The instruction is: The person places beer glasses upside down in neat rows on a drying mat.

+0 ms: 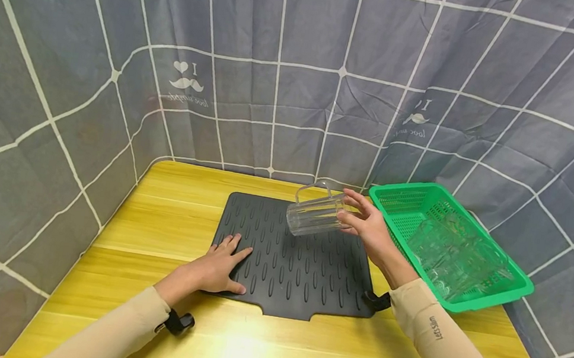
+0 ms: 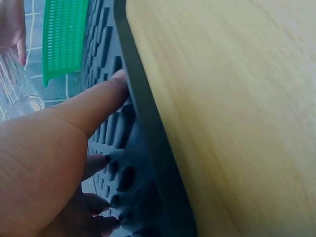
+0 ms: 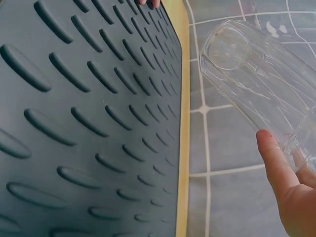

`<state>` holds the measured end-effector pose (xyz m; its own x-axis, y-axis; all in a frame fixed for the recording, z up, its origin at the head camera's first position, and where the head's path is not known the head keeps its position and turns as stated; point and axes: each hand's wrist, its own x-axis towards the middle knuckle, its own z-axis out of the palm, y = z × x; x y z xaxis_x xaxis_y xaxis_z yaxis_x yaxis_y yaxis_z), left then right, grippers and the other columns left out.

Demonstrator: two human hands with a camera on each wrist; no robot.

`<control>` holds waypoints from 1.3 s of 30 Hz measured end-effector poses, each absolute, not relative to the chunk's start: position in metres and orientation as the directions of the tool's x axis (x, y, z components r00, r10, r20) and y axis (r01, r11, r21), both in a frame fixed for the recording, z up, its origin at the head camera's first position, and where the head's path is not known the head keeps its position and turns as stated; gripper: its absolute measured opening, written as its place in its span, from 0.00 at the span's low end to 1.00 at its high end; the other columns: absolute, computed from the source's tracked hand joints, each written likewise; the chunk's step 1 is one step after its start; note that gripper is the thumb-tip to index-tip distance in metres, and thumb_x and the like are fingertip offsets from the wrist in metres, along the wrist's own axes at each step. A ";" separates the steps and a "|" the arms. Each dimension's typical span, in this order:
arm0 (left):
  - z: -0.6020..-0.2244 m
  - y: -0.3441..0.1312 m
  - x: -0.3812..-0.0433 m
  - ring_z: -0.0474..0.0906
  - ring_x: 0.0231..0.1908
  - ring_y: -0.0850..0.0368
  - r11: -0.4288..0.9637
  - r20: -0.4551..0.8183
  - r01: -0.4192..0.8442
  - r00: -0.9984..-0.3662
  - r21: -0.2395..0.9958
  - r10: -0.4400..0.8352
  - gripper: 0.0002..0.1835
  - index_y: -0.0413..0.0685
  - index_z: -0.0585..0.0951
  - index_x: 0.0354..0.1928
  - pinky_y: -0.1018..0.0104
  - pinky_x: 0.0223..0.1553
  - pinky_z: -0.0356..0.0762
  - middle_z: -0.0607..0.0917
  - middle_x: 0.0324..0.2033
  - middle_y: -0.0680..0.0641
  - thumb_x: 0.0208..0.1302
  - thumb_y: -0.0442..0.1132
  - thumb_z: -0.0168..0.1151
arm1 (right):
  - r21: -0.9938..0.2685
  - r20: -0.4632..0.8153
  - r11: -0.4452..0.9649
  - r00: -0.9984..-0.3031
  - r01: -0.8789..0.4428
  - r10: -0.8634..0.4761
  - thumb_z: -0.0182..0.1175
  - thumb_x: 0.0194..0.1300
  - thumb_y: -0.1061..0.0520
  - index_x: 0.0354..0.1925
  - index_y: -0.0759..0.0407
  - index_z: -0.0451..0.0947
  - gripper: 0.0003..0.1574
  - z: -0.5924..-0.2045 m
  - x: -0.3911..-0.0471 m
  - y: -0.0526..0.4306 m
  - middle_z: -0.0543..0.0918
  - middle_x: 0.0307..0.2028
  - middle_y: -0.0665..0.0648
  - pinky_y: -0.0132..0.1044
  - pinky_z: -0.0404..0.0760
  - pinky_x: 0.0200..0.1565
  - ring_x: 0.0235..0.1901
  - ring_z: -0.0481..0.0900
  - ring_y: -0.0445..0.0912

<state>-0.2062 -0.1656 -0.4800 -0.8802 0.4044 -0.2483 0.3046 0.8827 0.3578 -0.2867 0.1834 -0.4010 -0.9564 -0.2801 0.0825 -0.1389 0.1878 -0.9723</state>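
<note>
My right hand [image 1: 369, 228] holds a clear mug [image 1: 313, 215] by one end, thumb and fingers round it. The mug is tilted nearly onto its side above the dark ribbed mat [image 1: 296, 276], its handle turned upward and its other end pointing left. In the right wrist view the see-through mug [image 3: 247, 69] shows beyond the mat, with the thumb on its side. My left hand [image 1: 217, 267] rests on the mat's near left corner, fingers spread. The left wrist view shows that hand's thumb [image 2: 106, 94] lying on the mat next to its raised edge.
A green plastic basket [image 1: 518, 286] stands to the right of the mat, with several clear mugs [image 1: 457, 254] heaped in it. The mat lies on a yellow wood-grain table [image 1: 166, 200]. A grey checked curtain [image 1: 301, 103] hangs along the back and sides.
</note>
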 end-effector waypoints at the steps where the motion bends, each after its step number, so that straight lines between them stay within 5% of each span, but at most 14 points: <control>1: -0.480 -0.165 -0.206 0.39 0.78 0.31 0.882 -0.243 0.304 -0.882 0.359 0.404 0.52 0.50 0.59 0.79 0.31 0.72 0.48 0.43 0.79 0.32 0.59 0.60 0.71 | -0.974 0.079 0.184 -0.957 -0.134 -0.277 0.65 0.70 0.52 0.76 0.47 0.61 0.42 -0.402 -0.287 0.183 0.66 0.72 0.61 0.48 0.83 0.53 0.57 0.78 0.48; 9: -0.471 -0.155 -0.209 0.50 0.76 0.31 0.869 -0.148 0.244 -0.931 0.430 0.334 0.44 0.46 0.65 0.75 0.35 0.70 0.59 0.51 0.77 0.31 0.62 0.55 0.71 | -0.990 0.062 0.105 -0.958 -0.095 -0.278 0.64 0.70 0.55 0.76 0.47 0.61 0.41 -0.409 -0.287 0.175 0.65 0.72 0.61 0.48 0.84 0.52 0.65 0.73 0.59; 16: -0.460 -0.140 -0.216 0.63 0.72 0.36 0.803 0.033 0.234 -0.965 0.548 0.259 0.38 0.48 0.66 0.75 0.36 0.68 0.64 0.63 0.75 0.36 0.67 0.51 0.67 | -0.996 0.035 0.067 -0.970 -0.053 -0.242 0.63 0.70 0.57 0.76 0.49 0.62 0.40 -0.416 -0.284 0.170 0.66 0.71 0.62 0.47 0.86 0.49 0.56 0.78 0.51; 23: -0.454 -0.126 -0.222 0.72 0.67 0.41 0.611 0.079 0.200 -0.972 0.766 0.221 0.41 0.49 0.62 0.77 0.45 0.63 0.74 0.71 0.70 0.40 0.68 0.54 0.66 | -0.999 0.026 -0.040 -0.967 -0.016 -0.252 0.60 0.71 0.61 0.75 0.49 0.63 0.38 -0.420 -0.283 0.165 0.64 0.71 0.63 0.44 0.87 0.45 0.52 0.79 0.47; 32: -0.451 -0.117 -0.232 0.68 0.71 0.46 0.414 0.051 0.129 -0.980 0.901 0.195 0.47 0.56 0.53 0.80 0.42 0.66 0.70 0.68 0.73 0.43 0.67 0.62 0.63 | -0.994 0.035 -0.111 -0.954 -0.002 -0.299 0.57 0.72 0.62 0.76 0.55 0.60 0.38 -0.424 -0.279 0.155 0.69 0.64 0.61 0.48 0.86 0.47 0.50 0.79 0.46; 39: -0.450 -0.115 -0.237 0.65 0.72 0.41 0.232 0.034 0.086 -0.975 0.969 0.219 0.43 0.57 0.53 0.80 0.43 0.68 0.68 0.63 0.75 0.38 0.70 0.53 0.64 | -0.989 0.019 -0.144 -0.956 0.024 -0.294 0.58 0.71 0.62 0.74 0.52 0.63 0.36 -0.426 -0.275 0.149 0.71 0.58 0.59 0.54 0.85 0.49 0.53 0.76 0.51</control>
